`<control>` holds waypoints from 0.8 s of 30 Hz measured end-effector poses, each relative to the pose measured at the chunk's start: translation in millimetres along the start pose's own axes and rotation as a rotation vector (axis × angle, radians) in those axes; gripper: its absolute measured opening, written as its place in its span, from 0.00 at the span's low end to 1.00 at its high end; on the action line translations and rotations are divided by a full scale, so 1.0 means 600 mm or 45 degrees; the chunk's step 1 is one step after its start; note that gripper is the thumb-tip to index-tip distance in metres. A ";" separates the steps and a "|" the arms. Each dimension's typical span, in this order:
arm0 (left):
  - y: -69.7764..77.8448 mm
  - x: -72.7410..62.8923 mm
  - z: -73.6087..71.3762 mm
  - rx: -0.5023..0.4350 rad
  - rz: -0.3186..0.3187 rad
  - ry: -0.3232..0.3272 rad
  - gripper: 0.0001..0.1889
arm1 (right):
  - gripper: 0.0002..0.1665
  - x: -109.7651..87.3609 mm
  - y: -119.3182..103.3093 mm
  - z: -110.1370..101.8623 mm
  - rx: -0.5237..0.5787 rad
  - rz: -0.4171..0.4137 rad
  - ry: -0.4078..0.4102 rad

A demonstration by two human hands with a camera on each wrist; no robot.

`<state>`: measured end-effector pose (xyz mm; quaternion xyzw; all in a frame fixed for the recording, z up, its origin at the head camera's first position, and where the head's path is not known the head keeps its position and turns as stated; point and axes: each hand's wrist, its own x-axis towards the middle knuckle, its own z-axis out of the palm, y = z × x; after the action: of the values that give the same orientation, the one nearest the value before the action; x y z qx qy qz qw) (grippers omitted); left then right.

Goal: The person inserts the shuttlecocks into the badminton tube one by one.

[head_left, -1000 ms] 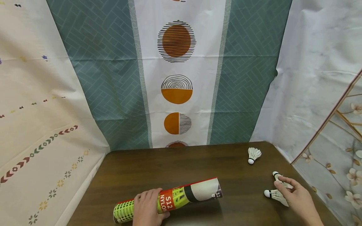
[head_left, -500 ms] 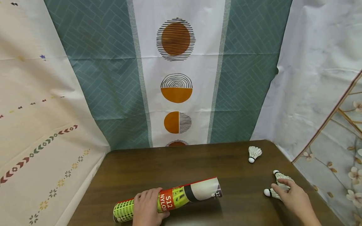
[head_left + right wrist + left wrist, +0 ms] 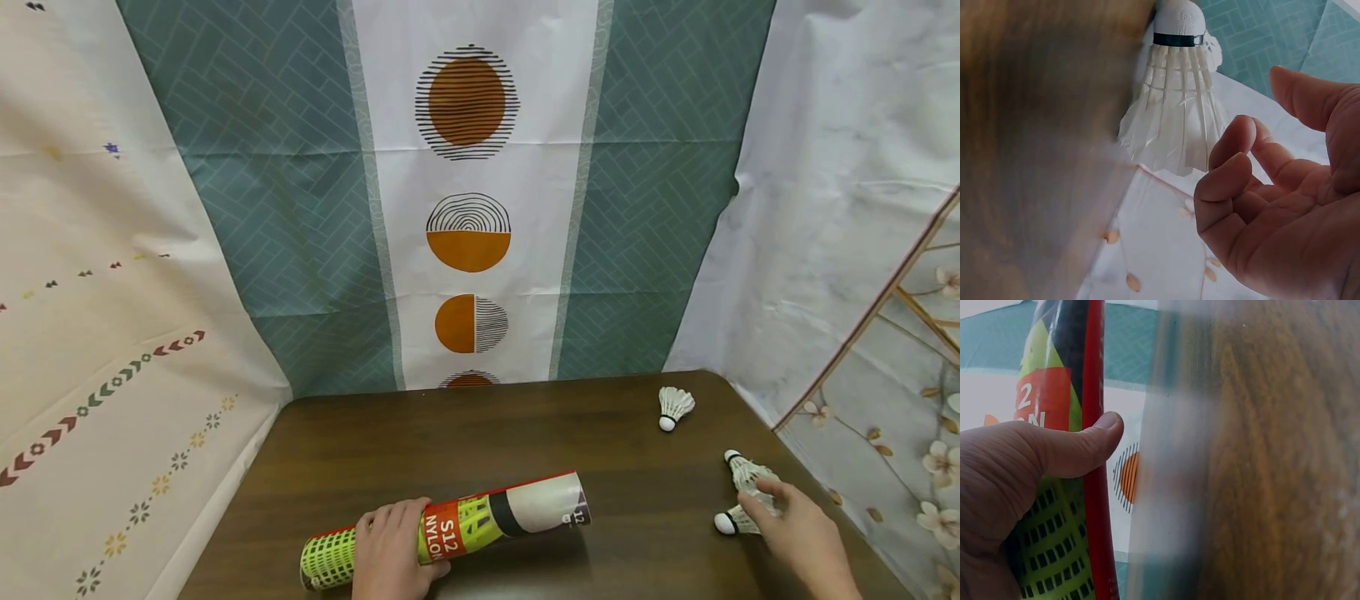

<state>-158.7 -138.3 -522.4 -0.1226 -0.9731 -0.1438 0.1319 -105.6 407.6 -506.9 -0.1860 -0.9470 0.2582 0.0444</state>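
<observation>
My left hand (image 3: pixel 392 550) grips a printed shuttlecock tube (image 3: pixel 536 508) around its middle, its thumb lying across the red strip in the left wrist view. The tube slants, its white end raised above the table. My right hand (image 3: pixel 802 533) is over the two shuttlecocks at the right. The nearer shuttlecock (image 3: pixel 738 523) is partly hidden behind the fingers; the farther shuttlecock (image 3: pixel 746 473) lies just beyond. In the right wrist view a white shuttlecock (image 3: pixel 1175 100) stands beside the loosely bent fingers (image 3: pixel 1232 140), with the thumb apart and nothing between them.
Another shuttlecock (image 3: pixel 675 407) lies near the back right corner of the brown table (image 3: pixel 420 442). Patterned cloths hang on every side: a green and white cloth (image 3: pixel 652 208) behind, a cream cloth (image 3: pixel 112 375) on the left, a floral cloth (image 3: pixel 885 392) on the right.
My right hand shifted left, then back right and slightly lower. The nearer shuttlecock's cork has moved a little right and toward me. My left hand and the tube have stayed put.
</observation>
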 end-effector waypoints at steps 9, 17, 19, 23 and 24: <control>0.002 -0.001 0.002 0.011 0.009 0.012 0.49 | 0.39 -0.010 0.015 -0.001 -0.023 0.018 0.029; 0.004 -0.001 0.001 0.007 0.009 0.016 0.49 | 0.32 -0.021 -0.012 0.000 0.048 -0.101 0.079; 0.003 -0.002 0.001 0.007 0.007 0.018 0.49 | 0.30 -0.026 -0.032 0.004 0.116 -0.155 0.114; 0.004 -0.003 -0.001 0.013 0.004 0.014 0.49 | 0.29 -0.046 -0.082 0.020 0.358 -0.161 0.055; 0.004 -0.003 -0.001 0.016 0.006 0.010 0.49 | 0.29 -0.052 -0.096 0.026 0.427 -0.145 0.032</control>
<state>-156.1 -136.4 -521.5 -0.1233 -0.9732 -0.1377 0.1370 -98.2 342.7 -491.1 -0.1253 -0.8989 0.4074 0.1012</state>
